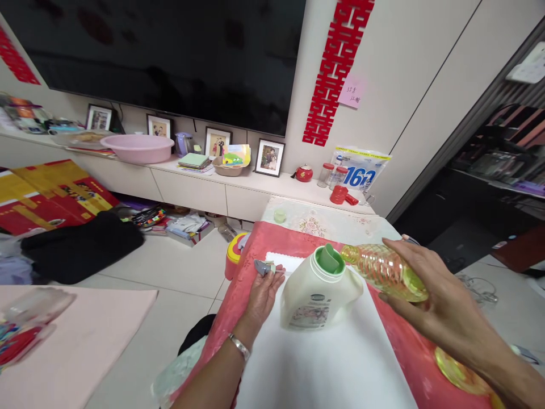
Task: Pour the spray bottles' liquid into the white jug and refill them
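A large cream detergent jug [313,301] stands on a white board, its mouth uncapped around a green pouring spout [330,259]. My right hand [430,284] wraps round a clear yellow ribbed bottle [385,270], tipped nearly level with its neck close beside the spout. Whether liquid passes between them I cannot tell. Left of the jug, my left hand [264,292] holds a small grey and pale spray head [261,267] in its fingers. A bracelet circles that wrist.
The white board [340,369] lies on a red cloth [272,236] over the table. Another clear yellow object [460,372] is at the lower right. A small green cap [280,215] sits at the far end. Beyond stands a low cabinet with a pink basin [140,150] and framed photos.
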Demonstrator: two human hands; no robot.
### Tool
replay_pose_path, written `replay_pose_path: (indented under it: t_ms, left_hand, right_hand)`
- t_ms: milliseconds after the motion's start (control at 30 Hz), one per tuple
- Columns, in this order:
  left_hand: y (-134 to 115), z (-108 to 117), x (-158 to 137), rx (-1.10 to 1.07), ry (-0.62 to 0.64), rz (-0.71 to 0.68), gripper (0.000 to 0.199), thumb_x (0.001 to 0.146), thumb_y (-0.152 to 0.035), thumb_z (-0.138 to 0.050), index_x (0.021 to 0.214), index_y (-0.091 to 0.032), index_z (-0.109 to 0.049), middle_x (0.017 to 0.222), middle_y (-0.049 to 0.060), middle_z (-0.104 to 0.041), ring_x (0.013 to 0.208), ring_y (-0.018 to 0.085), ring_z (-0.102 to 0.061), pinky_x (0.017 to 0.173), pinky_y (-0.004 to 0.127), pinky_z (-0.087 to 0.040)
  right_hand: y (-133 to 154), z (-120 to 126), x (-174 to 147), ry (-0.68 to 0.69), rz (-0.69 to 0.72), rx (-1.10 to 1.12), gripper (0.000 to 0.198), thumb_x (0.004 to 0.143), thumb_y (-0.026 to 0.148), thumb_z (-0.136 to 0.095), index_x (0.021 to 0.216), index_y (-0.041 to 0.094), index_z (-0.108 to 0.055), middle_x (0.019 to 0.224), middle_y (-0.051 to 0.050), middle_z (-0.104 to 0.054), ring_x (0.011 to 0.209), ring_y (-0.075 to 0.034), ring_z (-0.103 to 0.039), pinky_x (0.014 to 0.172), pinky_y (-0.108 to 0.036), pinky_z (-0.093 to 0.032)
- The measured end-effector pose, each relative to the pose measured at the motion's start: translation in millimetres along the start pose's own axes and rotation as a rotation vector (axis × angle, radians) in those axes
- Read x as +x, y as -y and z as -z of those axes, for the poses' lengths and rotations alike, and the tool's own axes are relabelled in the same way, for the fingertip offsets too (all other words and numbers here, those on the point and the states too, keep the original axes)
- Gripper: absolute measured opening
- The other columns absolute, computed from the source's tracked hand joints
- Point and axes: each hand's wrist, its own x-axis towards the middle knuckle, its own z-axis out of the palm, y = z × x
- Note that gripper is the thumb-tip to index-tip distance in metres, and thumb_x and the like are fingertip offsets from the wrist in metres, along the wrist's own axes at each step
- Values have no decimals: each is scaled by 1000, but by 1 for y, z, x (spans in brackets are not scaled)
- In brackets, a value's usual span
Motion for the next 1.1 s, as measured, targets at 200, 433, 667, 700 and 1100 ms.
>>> replay_pose_path:
  t_ms: [200,433,667,700,1100]
  left_hand:
    - [0,-2,-1,-1,-9,6,42,72,-33,-90,102,-20,-64,102,6,-78,101,20,-73,105,38,-49]
    - [1,-1,-1,-2,-4,-1,42,73,-32,-89,102,-20,-63,102,6,-77,97,19,-74,103,38,-50]
    - [1,-1,-1,-11,-10,7,43,73,-31,-89,104,-20,-62,102,6,-78,99,19,-74,104,37,-50]
    - [1,-2,-1,-12,-10,6,44,72,-30,-90,104,-20,-62,102,6,-78,99,19,-74,104,37,-50]
    - [4,2,1,-7,-2,2,43,72,-32,-90,103,-20,-63,102,7,-77,103,22,-73,109,42,-47]
  right_hand:
    - [1,7,16,27,106,-89,53,100,35,-46,150,21,-38,140,-11,-46,124,-27,-48,100,-46,-47]
    - [-1,16,28,76,186,-151,52,98,30,-46,149,21,-40,140,-12,-45,122,-30,-48,97,-47,-48]
    - [2,22,36,93,222,-198,51,97,28,-44,148,22,-40,141,-12,-45,125,-31,-46,98,-50,-47]
    - [2,23,37,94,228,-204,52,97,28,-43,148,22,-40,142,-12,-45,124,-31,-46,98,-50,-47]
    - [-2,33,42,92,247,-251,59,94,30,-43,153,22,-38,144,-8,-43,123,-30,-45,99,-49,-46]
